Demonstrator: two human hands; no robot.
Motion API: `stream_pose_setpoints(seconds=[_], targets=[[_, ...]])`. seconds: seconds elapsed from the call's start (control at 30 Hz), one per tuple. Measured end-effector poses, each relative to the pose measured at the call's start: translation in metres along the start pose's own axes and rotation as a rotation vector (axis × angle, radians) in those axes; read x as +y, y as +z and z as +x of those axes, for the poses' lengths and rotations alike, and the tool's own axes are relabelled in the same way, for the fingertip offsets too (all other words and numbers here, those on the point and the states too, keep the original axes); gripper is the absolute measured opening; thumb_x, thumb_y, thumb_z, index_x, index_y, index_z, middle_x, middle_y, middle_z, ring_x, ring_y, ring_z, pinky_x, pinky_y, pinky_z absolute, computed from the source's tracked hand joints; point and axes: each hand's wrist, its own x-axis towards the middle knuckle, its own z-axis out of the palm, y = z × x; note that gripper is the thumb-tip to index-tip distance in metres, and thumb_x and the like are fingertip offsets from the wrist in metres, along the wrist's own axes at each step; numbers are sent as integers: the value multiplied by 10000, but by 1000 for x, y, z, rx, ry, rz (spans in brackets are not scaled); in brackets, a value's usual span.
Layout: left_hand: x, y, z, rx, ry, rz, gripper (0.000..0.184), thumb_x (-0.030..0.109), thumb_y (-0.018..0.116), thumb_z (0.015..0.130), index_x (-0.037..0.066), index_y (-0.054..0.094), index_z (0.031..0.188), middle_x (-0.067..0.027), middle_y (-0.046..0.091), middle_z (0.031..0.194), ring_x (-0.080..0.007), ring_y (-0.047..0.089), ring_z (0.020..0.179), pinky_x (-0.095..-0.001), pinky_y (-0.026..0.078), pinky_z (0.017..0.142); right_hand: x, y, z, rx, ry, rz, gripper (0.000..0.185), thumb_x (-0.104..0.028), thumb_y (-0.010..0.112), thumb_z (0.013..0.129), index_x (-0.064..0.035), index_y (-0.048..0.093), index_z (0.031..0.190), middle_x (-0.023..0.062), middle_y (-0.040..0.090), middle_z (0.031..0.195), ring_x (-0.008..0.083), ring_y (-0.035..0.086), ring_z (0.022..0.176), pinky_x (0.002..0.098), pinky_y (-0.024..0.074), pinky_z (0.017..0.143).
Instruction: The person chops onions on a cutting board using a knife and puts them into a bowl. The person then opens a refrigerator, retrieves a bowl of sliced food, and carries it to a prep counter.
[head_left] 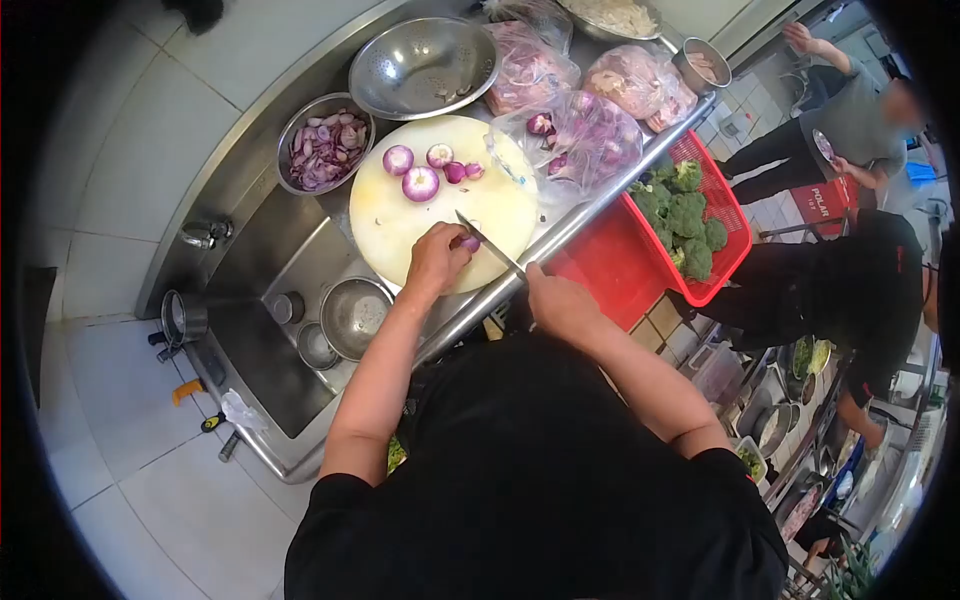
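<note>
My left hand [437,257] is closed on a small purple onion [470,243] near the front of the round cutting board [390,235]. Its fingers are bent over the onion. The knife [490,243] has its handle in my right hand [562,303], at the counter's front edge, and its blade points over the board beside the held onion. Farther back on the board lie several trimmed onions [420,183], some larger and some small. A clear plastic bag [595,140] with more purple onions rests against the board's right side.
A bowl of cut onions [325,145] and a steel colander [425,65] stand behind the board. To the left is a sink [270,350] with a metal bowl [357,315]. Broccoli fills a red basket [740,235] at the right. Other people stand farther right.
</note>
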Motion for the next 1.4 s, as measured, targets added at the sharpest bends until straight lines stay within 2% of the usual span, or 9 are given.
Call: stream_pose_setpoints(seconds=[0.07,0.1,0.2,0.47,0.57,0.7,0.8,1.3,1.4], targets=[[-5,11,3,56,69,-45,275,114,761,774,20,701,1026,-155,686,980,-285,691,887,-377,544,807,13,3,4,53,-43,-78,243,-96,424,943,12,469,1156,245,685,846,423,681,836,558,519,743],[-9,-9,8,71,90,4,275,114,761,774,20,701,1026,-155,686,980,-285,691,887,-377,544,807,-1,4,12,90,-72,-50,243,-96,424,943,12,469,1156,245,685,846,423,681,836,558,519,743],[1,-1,4,69,27,39,261,102,763,765,14,697,1001,-151,686,969,-285,691,877,-372,544,802,-4,-3,0,113,-73,-31,231,-86,418,938,22,485,1130,252,682,843,427,681,840,557,520,743],[1,-5,1,27,66,9,244,80,726,817,-13,689,1039,-174,676,1004,-335,680,922,-387,540,836,-1,4,3,63,-65,-43,229,-71,432,925,29,485,1124,262,688,899,421,684,906,542,532,768],[-3,-2,0,60,97,-24,243,94,749,816,0,692,1033,-163,685,996,-295,697,891,-372,547,814,2,0,6,55,-59,-65,230,-71,430,926,33,480,1125,268,688,896,426,687,894,547,531,767],[-1,-5,-3,58,113,51,225,65,723,837,0,690,1050,-168,684,1015,-292,699,897,-366,550,819,-1,3,2,79,-63,-38,228,-71,441,919,34,480,1118,271,688,888,430,689,869,548,532,759],[-2,-2,-1,54,124,-17,229,50,686,863,-4,676,1085,-184,669,1037,-341,667,962,-392,530,854,6,1,5,82,-87,-44,215,-73,443,918,32,473,1104,275,687,879,434,690,851,552,532,753],[-6,2,-6,87,137,85,168,57,649,891,18,681,1050,-175,676,1038,-358,654,947,-409,520,832,-1,3,0,48,-66,-57,258,-90,402,942,38,480,1152,276,686,907,432,684,886,554,529,761],[-7,5,-5,144,193,45,155,57,675,882,21,682,1033,-173,676,987,-346,663,895,-399,525,785,1,2,2,5,-29,-55,276,-90,405,940,41,478,1171,277,686,919,434,680,905,555,525,776]])
